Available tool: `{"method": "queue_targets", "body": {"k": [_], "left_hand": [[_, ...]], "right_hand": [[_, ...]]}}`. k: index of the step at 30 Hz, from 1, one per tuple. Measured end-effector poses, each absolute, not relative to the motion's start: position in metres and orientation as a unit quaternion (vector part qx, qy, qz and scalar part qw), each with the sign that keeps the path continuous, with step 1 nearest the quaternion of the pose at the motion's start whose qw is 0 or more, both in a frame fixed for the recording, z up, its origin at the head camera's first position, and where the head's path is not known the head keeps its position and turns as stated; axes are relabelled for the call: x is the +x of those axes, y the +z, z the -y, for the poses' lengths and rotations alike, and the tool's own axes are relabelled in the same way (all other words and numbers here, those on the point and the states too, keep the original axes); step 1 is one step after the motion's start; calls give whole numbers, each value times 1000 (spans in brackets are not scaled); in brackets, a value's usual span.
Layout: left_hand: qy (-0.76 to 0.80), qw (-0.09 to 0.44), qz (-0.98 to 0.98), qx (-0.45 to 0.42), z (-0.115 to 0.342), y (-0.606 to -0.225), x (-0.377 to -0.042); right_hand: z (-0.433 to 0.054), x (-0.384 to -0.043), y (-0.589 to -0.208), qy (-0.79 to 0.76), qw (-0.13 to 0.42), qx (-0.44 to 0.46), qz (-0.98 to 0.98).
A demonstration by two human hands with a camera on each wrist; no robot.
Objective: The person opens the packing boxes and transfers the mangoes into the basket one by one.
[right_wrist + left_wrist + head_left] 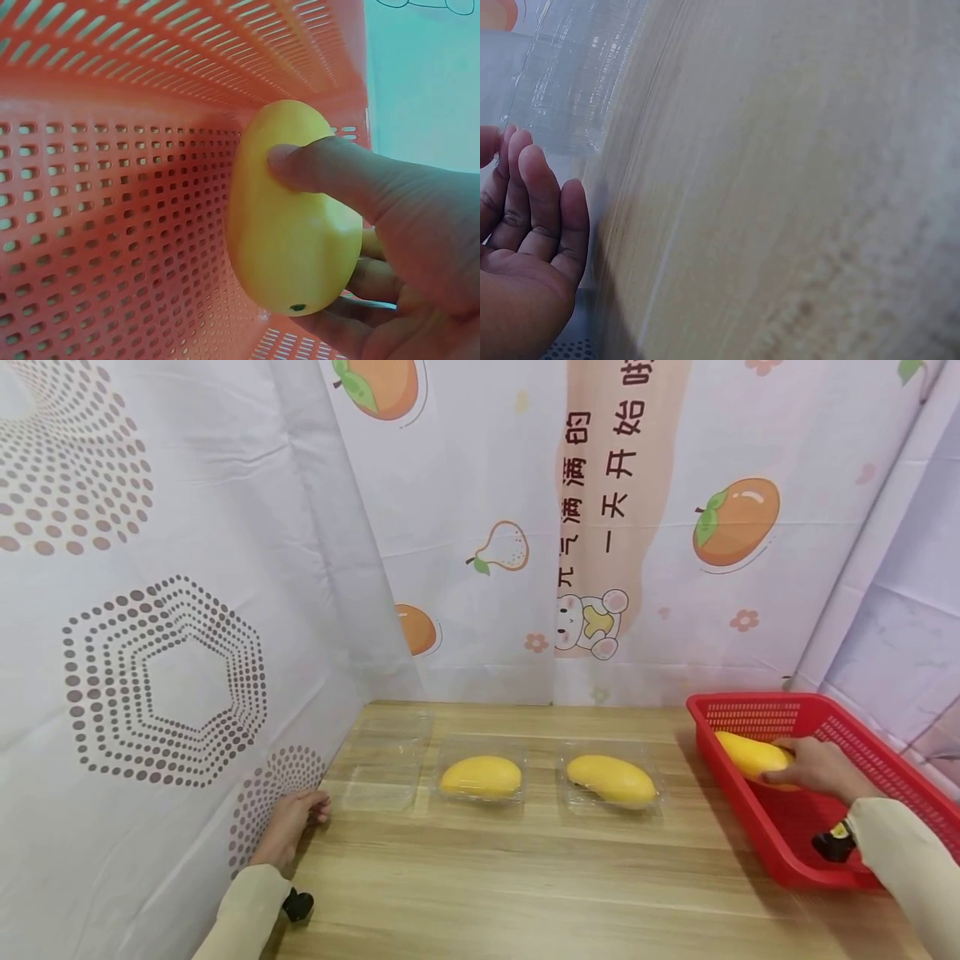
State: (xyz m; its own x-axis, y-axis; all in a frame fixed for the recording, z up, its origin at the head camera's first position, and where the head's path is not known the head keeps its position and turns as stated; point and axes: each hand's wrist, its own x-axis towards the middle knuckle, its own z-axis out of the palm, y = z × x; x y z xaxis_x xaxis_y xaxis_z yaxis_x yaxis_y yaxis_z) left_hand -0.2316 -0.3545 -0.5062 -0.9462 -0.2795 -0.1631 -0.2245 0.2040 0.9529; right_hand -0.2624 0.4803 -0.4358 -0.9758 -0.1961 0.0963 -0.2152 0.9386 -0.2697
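Observation:
My right hand [821, 768] grips a yellow mango [746, 753] inside the red plastic basket [783, 864]. The right wrist view shows the thumb across this mango [289, 232] and the other fingers behind it. My left hand [292, 827] is at the table's left edge, its fingers loosely bent and holding nothing. Just beyond its fingertips lies an opened clear plastic box [381, 787], its lid part folded back behind. Two more mangoes, one left [482, 777] and one right [613, 780], each lie in a clear plastic box.
The basket stands at the right end of the wooden table [510, 885]. A printed curtain [480, 468] hangs along the back, and a dotted white one [187, 685] closes off the left side next to my left arm. The basket's slotted walls rise around my right hand.

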Motion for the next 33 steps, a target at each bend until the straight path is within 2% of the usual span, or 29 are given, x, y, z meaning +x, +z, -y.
{"method": "queue_targets", "body": {"k": [20, 33], "left_hand": [[-608, 16, 776, 165, 356, -510, -236], [-626, 4, 762, 166, 352, -504, -231]], "right_hand": [[-487, -268, -447, 146, -2, 105, 984], [-482, -264, -442, 133, 10, 103, 986]]}}
